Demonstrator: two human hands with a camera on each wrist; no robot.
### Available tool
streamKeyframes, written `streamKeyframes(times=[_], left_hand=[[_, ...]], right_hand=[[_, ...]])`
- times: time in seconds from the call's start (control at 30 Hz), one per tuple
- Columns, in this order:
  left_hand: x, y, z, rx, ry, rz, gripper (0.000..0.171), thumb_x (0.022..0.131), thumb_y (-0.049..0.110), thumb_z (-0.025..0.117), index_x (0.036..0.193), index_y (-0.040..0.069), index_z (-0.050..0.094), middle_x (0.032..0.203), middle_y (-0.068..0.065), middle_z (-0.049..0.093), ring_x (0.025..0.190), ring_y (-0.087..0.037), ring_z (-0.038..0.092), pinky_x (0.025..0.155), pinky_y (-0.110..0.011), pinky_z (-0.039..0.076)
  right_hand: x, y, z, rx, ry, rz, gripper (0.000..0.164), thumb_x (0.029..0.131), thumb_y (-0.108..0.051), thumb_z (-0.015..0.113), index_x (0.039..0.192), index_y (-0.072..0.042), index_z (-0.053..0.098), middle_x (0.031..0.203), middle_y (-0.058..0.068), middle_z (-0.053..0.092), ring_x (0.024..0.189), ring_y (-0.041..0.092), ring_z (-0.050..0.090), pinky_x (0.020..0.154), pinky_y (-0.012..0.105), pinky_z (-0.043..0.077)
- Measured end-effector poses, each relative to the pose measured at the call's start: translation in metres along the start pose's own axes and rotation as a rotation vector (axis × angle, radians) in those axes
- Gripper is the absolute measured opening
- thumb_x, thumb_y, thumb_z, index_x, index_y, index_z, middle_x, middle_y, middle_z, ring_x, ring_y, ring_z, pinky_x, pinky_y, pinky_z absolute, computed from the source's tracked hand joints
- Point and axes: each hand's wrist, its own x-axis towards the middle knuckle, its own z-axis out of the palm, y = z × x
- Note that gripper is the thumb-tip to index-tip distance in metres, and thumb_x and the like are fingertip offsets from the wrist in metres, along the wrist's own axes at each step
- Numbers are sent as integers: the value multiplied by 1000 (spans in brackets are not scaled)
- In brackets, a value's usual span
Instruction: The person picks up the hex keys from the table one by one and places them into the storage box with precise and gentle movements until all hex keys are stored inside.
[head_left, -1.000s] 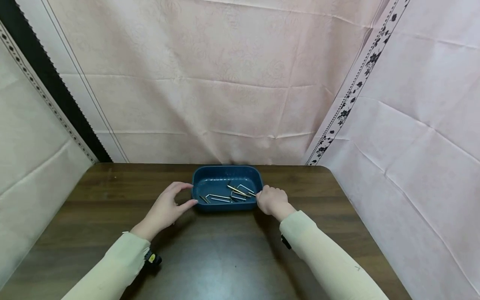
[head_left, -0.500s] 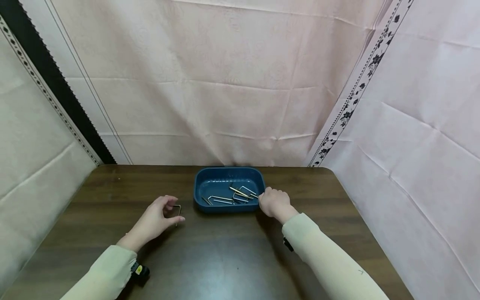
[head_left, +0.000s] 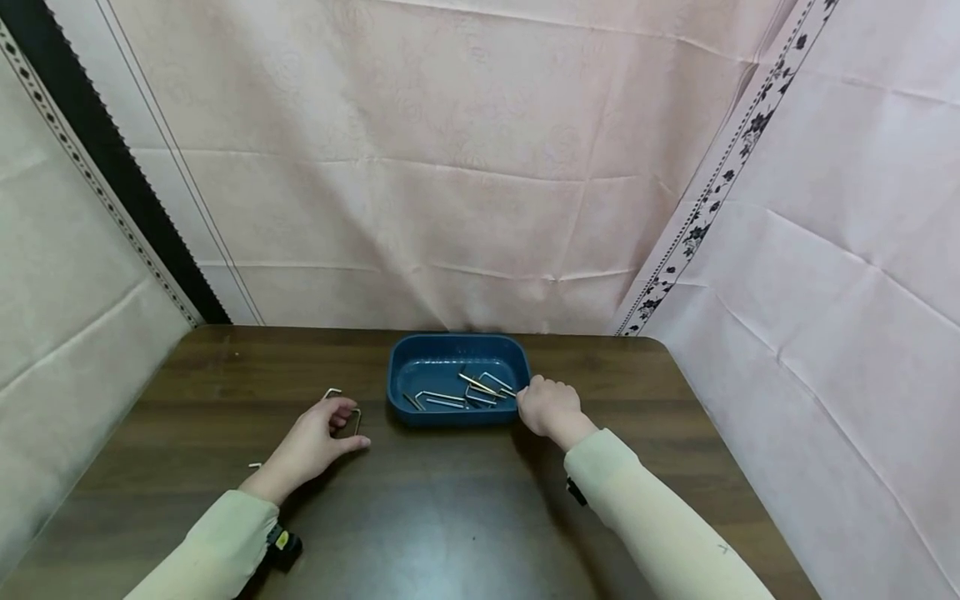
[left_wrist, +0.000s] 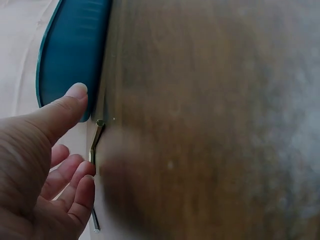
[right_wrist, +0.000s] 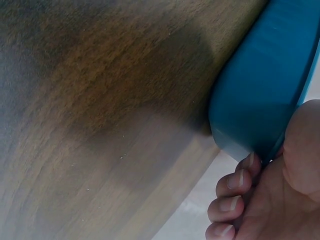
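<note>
A dark blue tray (head_left: 457, 419) stands toward the back of the table, with several L-shaped hex keys (head_left: 447, 405) in it. My right hand (head_left: 551, 406) grips the tray's right end; in the right wrist view its curled fingers (right_wrist: 227, 205) are at the tray's edge. Left of the tray, my left hand (head_left: 311, 446) is low over the table, thumb apart from its loosely bent fingers. A hex key (head_left: 357, 422) shows in the gap by its fingertips. In the left wrist view this key (left_wrist: 96, 132) lies just past the fingers, partly hidden by them.
Another hex key (head_left: 330, 392) shows just behind the left fingers, and a short metal end (head_left: 255, 465) sticks out beside the left wrist. The brown wooden table (head_left: 450, 517) meets a hung pale cloth (head_left: 450, 208) at its back edge.
My left hand has moved left and toward me, away from the tray's left end, and its fingers bend more. The hex key by it has come into sight. My right hand stays at the tray.
</note>
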Motion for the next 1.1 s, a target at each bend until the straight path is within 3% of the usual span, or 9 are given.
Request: streamKeyframes(times=[0.27, 0.7, 1.1], left_hand=[[1, -3, 1, 17, -60, -35, 48, 80, 23, 80, 118, 3, 61, 110, -9, 62, 97, -24, 59, 84, -45, 48], [-1, -3, -4, 45, -24, 38, 24, 84, -2, 71, 106, -2, 63, 94, -8, 64, 86, -20, 61, 77, -40, 49], [2, -1, -4, 137, -36, 35, 12, 85, -1, 68, 96, 2, 64, 82, -2, 59, 76, -15, 58, 72, -39, 49]], right_hand=[[-1, -1, 1, -20, -7, -8, 40, 103, -35, 33, 91, -3, 54, 78, 10, 51, 68, 29, 52, 66, 41, 44], [1, 1, 2, -23, 14, -15, 40, 103, -36, 34, 94, -3, 55, 79, 10, 51, 70, 29, 52, 70, 44, 46], [-1, 0, 0, -7, 4, -16, 39, 103, -36, 35, 93, -4, 55, 78, 10, 51, 68, 29, 52, 64, 41, 44]])
